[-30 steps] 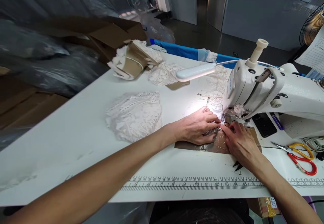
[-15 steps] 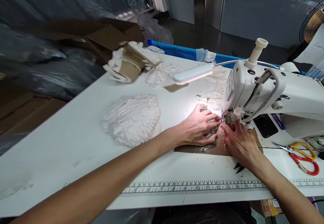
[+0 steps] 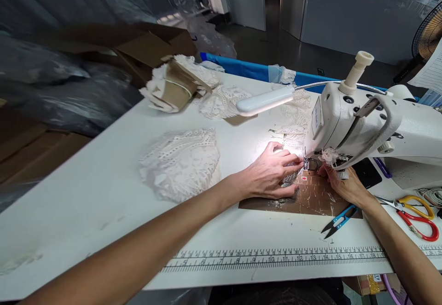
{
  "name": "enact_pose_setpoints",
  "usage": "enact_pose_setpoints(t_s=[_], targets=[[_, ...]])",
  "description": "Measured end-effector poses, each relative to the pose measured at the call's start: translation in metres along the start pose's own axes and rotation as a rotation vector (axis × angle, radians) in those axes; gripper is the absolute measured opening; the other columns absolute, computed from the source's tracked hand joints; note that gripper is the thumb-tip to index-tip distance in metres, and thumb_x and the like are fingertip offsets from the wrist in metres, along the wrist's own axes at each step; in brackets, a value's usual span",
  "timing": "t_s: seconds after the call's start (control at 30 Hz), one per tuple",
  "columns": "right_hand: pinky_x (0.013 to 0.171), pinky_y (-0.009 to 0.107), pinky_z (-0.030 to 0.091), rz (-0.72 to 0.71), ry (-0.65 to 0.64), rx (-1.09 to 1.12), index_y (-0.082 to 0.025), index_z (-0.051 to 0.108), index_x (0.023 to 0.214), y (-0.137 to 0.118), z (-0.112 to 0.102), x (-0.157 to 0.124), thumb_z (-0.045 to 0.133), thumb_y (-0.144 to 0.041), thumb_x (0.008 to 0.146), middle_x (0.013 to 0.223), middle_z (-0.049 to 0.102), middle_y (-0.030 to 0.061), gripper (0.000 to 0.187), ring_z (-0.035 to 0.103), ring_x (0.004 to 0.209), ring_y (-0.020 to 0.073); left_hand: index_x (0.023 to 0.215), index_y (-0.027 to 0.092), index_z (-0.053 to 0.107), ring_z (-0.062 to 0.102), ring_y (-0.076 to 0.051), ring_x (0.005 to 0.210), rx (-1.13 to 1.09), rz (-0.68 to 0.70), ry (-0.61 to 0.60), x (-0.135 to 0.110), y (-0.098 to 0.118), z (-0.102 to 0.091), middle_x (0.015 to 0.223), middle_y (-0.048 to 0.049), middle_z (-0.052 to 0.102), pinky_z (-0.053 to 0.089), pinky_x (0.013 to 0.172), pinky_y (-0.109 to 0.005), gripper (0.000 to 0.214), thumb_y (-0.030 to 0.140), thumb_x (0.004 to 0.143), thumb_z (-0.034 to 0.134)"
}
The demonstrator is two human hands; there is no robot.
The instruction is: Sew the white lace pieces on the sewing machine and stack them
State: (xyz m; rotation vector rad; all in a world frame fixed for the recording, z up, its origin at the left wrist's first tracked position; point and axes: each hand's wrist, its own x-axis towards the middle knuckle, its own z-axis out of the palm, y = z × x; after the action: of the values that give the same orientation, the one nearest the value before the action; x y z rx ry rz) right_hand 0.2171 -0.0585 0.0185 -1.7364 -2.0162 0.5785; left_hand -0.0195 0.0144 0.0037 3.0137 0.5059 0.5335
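Observation:
A white sewing machine (image 3: 324, 121) stands at the right, its lamp lighting the needle area. My left hand (image 3: 272, 171) lies with fingers apart on a piece of white lace (image 3: 292, 178), fingertips just left of the presser foot (image 3: 311, 164). My right hand (image 3: 340, 183) is right of the presser foot, thumb and fingers drawn together; what they hold, if anything, is hidden behind the machine's parts. Beneath both hands is a brown plate (image 3: 311, 197) with loose thread bits. Blue thread snips (image 3: 340, 221) lie near its lower right edge.
Another lace piece (image 3: 183, 164) lies left of my hands. Behind are a banded lace bundle (image 3: 177, 89) and a white lamp (image 3: 265, 101). Red-and-yellow-handled scissors (image 3: 414, 210) and a dark phone (image 3: 366, 173) lie right. A ruler strip (image 3: 276, 260) runs along the front edge.
My right hand has moved right, away from the front of the presser foot, uncovering more of the brown plate and the blue snips. My left hand stays almost in place.

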Motion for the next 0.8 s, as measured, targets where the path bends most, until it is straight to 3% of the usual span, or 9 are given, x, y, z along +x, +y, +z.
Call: enact_pose_setpoints(t_s=[0.13, 0.33, 0.57, 0.8], targets=[[0.065, 0.032, 0.049, 0.063, 0.014, -0.031, -0.02, 0.064, 0.079, 0.002, 0.004, 0.0, 0.036, -0.041, 0.097, 0.072, 0.067, 0.0066, 0.04, 0.064, 0.069, 0.0232, 0.114, 0.016, 0.063, 0.06, -0.022, 0.082, 0.008, 0.009, 0.016, 0.0, 0.0, 0.0, 0.104, -0.0096, 0.07, 0.033, 0.096, -0.048, 0.038, 0.042, 0.095, 0.042], [0.075, 0.036, 0.053, 0.02, 0.025, 0.077, -0.019, 0.065, 0.096, 0.0, 0.001, -0.006, 0.043, -0.046, 0.095, 0.092, 0.07, 0.0084, 0.034, 0.066, 0.086, 0.0256, 0.118, 0.018, 0.061, 0.06, -0.023, 0.086, 0.006, -0.002, 0.001, 0.001, -0.007, 0.001, 0.106, -0.0107, 0.069, 0.034, 0.093, -0.047, 0.037, 0.038, 0.096, 0.04], [0.072, 0.033, 0.052, -0.044, 0.1, 0.106, -0.02, 0.064, 0.094, 0.006, 0.008, -0.01, 0.041, -0.043, 0.094, 0.09, 0.068, 0.0077, 0.033, 0.064, 0.085, 0.0231, 0.12, 0.025, 0.059, 0.063, -0.021, 0.093, -0.023, 0.0, 0.043, -0.001, -0.019, 0.008, 0.114, -0.0072, 0.07, 0.034, 0.095, -0.043, 0.031, 0.033, 0.098, 0.037], [0.072, 0.033, 0.052, -0.04, 0.111, 0.067, -0.02, 0.06, 0.083, 0.009, 0.011, -0.012, 0.043, -0.039, 0.094, 0.085, 0.064, 0.0075, 0.027, 0.062, 0.083, 0.0228, 0.118, 0.025, 0.064, 0.065, -0.02, 0.101, -0.091, -0.037, 0.097, -0.004, -0.026, 0.011, 0.118, -0.0061, 0.071, 0.034, 0.1, -0.042, 0.031, 0.029, 0.102, 0.037]])
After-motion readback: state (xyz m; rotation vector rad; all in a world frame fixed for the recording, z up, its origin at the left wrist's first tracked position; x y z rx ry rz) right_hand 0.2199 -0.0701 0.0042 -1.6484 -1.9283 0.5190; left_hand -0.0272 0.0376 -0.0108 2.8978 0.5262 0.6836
